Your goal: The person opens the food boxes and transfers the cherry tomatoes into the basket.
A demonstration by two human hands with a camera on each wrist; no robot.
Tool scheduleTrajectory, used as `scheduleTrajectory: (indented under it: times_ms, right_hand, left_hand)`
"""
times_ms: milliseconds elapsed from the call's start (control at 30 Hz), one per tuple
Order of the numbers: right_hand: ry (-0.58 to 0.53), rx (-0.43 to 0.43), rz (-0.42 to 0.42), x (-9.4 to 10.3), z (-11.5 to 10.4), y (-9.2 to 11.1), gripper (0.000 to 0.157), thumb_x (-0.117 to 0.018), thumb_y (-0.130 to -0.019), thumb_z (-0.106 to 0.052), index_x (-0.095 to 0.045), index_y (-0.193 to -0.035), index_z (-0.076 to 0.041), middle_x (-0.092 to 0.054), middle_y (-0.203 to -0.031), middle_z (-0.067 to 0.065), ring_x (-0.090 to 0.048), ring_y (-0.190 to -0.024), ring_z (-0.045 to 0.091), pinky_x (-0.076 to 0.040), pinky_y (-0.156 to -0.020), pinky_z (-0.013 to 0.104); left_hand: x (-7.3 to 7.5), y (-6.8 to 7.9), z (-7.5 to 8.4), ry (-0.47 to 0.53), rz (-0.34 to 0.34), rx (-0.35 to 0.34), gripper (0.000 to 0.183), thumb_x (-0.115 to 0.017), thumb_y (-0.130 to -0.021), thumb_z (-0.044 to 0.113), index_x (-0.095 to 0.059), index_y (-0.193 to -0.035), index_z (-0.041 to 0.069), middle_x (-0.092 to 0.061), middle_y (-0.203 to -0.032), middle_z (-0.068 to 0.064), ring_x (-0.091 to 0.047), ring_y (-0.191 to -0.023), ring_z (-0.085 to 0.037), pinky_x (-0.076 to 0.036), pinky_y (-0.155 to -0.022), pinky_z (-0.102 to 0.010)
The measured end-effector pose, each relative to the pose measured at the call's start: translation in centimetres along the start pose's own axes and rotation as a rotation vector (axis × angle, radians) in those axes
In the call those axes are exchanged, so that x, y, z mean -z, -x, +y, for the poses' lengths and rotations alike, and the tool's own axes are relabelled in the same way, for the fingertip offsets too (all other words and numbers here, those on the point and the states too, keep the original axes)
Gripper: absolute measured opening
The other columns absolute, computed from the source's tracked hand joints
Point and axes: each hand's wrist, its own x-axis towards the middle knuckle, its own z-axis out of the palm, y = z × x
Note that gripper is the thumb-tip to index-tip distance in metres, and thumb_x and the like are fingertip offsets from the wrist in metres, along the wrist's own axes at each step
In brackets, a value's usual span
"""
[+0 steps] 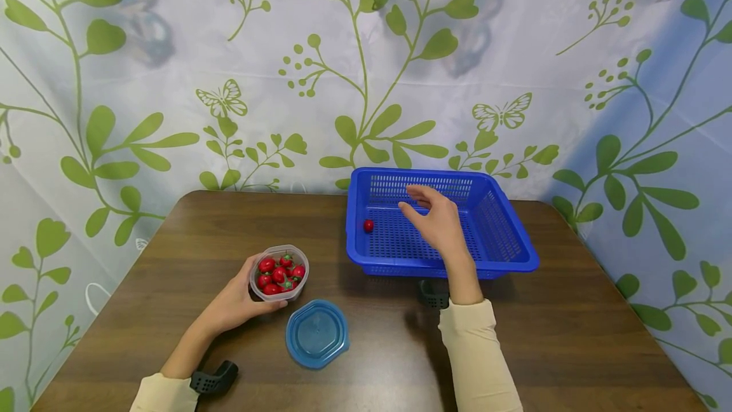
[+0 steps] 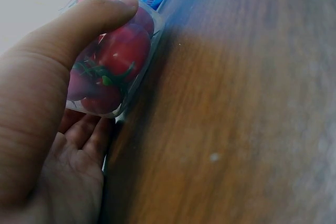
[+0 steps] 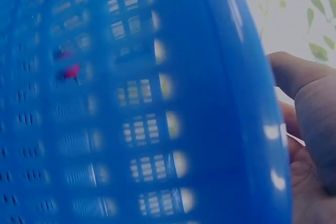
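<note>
Red tomatoes (image 1: 279,275) filled a translucent plastic tub (image 1: 277,252) that the left hand (image 1: 237,301) gripped, its thumb and fingers curled round opposite sides. The right hand (image 1: 436,220) hung over a blue basket (image 1: 394,262), thumb and loosely bent fingers parted, holding nothing. That forearm reached forward; the left slanted inward. One glossy tomato (image 1: 368,226) lay on the basket's latticed plastic floor. Beside the tub, a rounded blue lid (image 1: 318,334) rested on the wood-grained table (image 1: 389,348).

Dark-brown wood-grain table (image 1: 572,329) bears rectangular blue plastic basket (image 1: 408,264), far right; clear plastic tub (image 1: 307,266), left; round blue plastic lid (image 1: 317,334), nearer.
</note>
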Motion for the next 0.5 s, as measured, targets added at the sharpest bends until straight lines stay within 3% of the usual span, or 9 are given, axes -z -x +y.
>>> scheduleTrajectory:
  times_ms: [500]
  right_hand:
    - [0.088,0.203,-0.07,-4.8,-3.5,0.5,0.042,-0.078,-0.094,-0.022,-0.068,-0.132,-0.006,-0.071,-0.128,0.01,-0.067,-0.119,0.026,-0.053,-0.101,0.045]
  left_hand:
    - [0.0,-0.1,-0.1,0.01,0.006,-0.031,0.102,-0.09,-0.079,0.041,-0.029,-0.154,0.009,-0.049,-0.149,-0.02,-0.05,-0.136,-0.043,-0.042,-0.109,-0.064]
